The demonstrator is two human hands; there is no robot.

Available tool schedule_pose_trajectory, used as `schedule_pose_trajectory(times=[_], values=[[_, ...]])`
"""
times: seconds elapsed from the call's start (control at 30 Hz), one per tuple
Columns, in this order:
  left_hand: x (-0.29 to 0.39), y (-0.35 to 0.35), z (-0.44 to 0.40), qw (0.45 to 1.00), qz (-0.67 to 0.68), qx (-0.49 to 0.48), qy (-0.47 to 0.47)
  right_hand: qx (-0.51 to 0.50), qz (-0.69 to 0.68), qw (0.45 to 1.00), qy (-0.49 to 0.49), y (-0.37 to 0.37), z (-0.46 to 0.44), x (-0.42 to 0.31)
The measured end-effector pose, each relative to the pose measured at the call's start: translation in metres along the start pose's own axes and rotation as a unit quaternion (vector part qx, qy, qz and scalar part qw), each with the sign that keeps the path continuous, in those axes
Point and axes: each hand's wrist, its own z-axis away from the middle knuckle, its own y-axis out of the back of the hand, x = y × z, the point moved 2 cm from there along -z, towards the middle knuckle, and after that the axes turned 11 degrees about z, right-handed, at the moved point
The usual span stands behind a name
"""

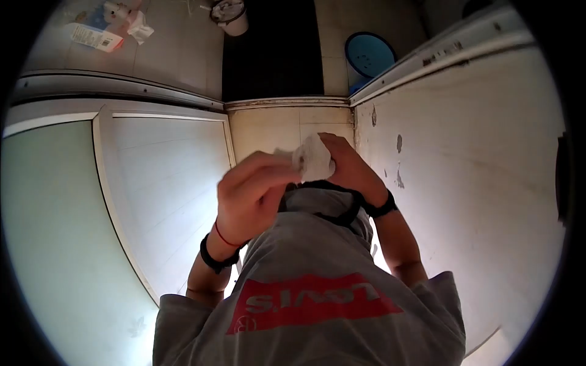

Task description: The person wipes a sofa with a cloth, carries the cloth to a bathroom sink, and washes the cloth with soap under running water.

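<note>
A white roll that looks like toilet paper [314, 160] is held in front of my torso, between both hands. My right hand [351, 163] is wrapped round its right side, with part of the roll hidden by the palm and fingers. My left hand [250, 192] pinches at the roll's left side, where a loose bit of white paper shows above the fingers. Its fingertips are slightly blurred. Black bands sit on both wrists, with a thin red cord on the left one.
A frosted panel door [168, 165] stands on the left and a stained, chipped white door [458, 158] on the right. Beyond the threshold lie a dark mat [272, 55], a bin [232, 19], a blue basin [370, 56] and a printed plastic package [101, 33].
</note>
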Motion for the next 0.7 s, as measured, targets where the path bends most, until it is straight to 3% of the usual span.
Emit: schedule_pose_trajectory(times=[0.13,0.17,0.27,0.3,0.33,0.43,0.5,0.6,0.63,0.67,0.7], values=[[-0.067,0.034,-0.071,0.994,0.056,0.098,-0.01,-0.089,-0.086,0.984,-0.128,0.022,-0.093,0.032],[-0.09,0.04,-0.086,0.99,0.071,0.108,0.05,-0.096,-0.026,0.984,-0.145,0.033,-0.12,0.045],[-0.16,0.063,-0.16,0.971,0.077,0.196,0.114,-0.01,-0.063,0.988,-0.14,0.063,-0.2,0.089],[-0.176,0.073,-0.177,0.975,0.068,0.162,0.139,0.024,-0.08,0.975,-0.205,0.076,-0.217,0.095],[-0.193,0.08,-0.202,0.975,0.061,0.147,0.153,0.08,-0.195,0.952,-0.223,0.087,-0.239,0.106],[-0.236,0.101,-0.275,0.945,0.054,0.054,0.318,0.128,-0.381,0.867,-0.295,0.121,-0.312,0.123],[-0.265,0.098,-0.325,0.946,0.061,-0.059,0.312,0.186,-0.466,0.797,-0.337,0.153,-0.353,0.133],[-0.301,0.084,-0.392,0.951,-0.001,-0.153,0.268,0.154,-0.57,0.748,-0.303,0.189,-0.389,0.17],[-0.313,0.083,-0.414,0.956,-0.023,-0.168,0.24,0.102,-0.602,0.735,-0.295,0.206,-0.402,0.185],[-0.329,0.087,-0.447,0.96,-0.044,-0.18,0.209,0.118,-0.597,0.744,-0.276,0.222,-0.424,0.195],[-0.318,0.107,-0.432,0.957,0.036,-0.177,0.228,0.133,-0.582,0.762,-0.251,0.212,-0.426,0.161]])
